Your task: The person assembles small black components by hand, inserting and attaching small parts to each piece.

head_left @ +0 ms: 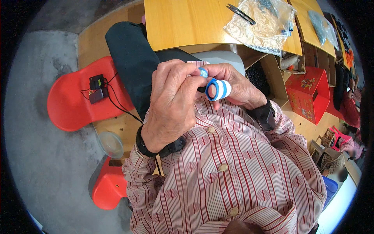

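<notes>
My two hands meet in front of my chest, above the lap. My left hand (171, 99) is closed, its thumb and fingertips pinched together close to the right fingertips. My right hand (238, 85) is also closed, fingers bent in toward the left. A blue-and-white striped band (221, 89) wraps a fingertip of my right hand, with the tip showing at its open end. A small light-blue piece (203, 72) shows between the two hands' fingertips. Something dark beside the band is mostly covered, so what the fingers pinch cannot be made out.
Ahead stands a yellow wooden table (187, 23) with a clear plastic bag (263, 29) and dark thread snips (240, 14). A dark cushion-like roll (130, 54) lies left, beside a red chair (74, 101) holding a small black device (97, 87). Right are a box of dark pieces (259, 76) and a red carton (307, 93).
</notes>
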Demonstrator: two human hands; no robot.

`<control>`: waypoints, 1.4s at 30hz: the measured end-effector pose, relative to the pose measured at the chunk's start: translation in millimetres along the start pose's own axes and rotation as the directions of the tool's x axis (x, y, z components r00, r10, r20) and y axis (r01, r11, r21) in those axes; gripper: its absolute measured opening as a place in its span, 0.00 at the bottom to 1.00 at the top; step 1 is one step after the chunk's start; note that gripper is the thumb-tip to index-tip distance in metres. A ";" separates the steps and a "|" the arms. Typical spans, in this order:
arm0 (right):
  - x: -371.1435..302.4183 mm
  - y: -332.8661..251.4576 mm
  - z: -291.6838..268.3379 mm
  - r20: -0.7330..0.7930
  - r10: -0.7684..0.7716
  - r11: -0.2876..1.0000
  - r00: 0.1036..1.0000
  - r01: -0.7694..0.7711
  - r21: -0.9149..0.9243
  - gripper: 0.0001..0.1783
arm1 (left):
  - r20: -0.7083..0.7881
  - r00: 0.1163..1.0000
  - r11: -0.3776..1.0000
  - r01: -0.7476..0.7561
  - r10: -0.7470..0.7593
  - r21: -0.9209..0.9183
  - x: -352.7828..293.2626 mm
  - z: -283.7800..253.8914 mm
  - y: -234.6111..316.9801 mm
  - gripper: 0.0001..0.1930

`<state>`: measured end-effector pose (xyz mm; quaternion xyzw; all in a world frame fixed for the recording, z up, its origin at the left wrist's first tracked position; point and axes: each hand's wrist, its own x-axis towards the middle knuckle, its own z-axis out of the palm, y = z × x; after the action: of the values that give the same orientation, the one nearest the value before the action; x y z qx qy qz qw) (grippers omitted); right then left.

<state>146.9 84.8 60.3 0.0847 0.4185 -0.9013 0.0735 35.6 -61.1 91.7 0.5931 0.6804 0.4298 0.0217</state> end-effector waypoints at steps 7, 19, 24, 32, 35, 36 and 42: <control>-1.8 -6.8 -0.5 0.048 0.035 0.998 0.998 -0.032 -0.056 0.17 | -0.026 1.000 1.000 -0.005 0.005 0.001 -5.5 3.5 -4.7 0.14; -0.7 -6.0 -0.7 -0.010 0.079 0.984 0.997 -0.080 -0.159 0.17 | -0.010 1.000 0.997 0.019 -0.019 0.069 -8.3 5.0 -6.5 0.13; 0.1 -5.4 -0.1 -0.024 0.097 0.978 0.995 -0.100 -0.186 0.17 | -0.023 1.000 0.995 0.003 -0.001 0.096 -9.0 5.7 -7.6 0.13; 0.9 1.1 6.4 -0.089 0.073 0.951 0.993 -0.096 -0.294 0.15 | -0.036 0.998 0.999 0.048 -0.048 -0.004 -12.8 3.7 -10.7 0.11; 1.5 7.8 7.4 -0.049 -0.097 0.891 0.994 0.065 -0.450 0.16 | -0.018 1.000 1.000 -0.002 0.001 -0.024 -16.9 2.2 -16.2 0.15; 0.8 6.8 9.9 -0.036 -0.182 0.790 0.983 0.124 -0.600 0.18 | -0.016 1.000 1.000 -0.003 0.003 -0.024 -18.7 0.1 -17.9 0.15; 1.1 -1.9 13.1 0.132 -0.475 0.284 0.870 0.294 -0.913 0.20 | 0.155 0.973 0.829 0.226 -0.169 -0.512 -33.1 -11.7 -27.8 0.29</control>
<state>144.2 75.8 69.8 0.0011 0.8536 -0.4998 -0.1470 17.2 -93.0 66.2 0.5121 0.5922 0.5639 0.2628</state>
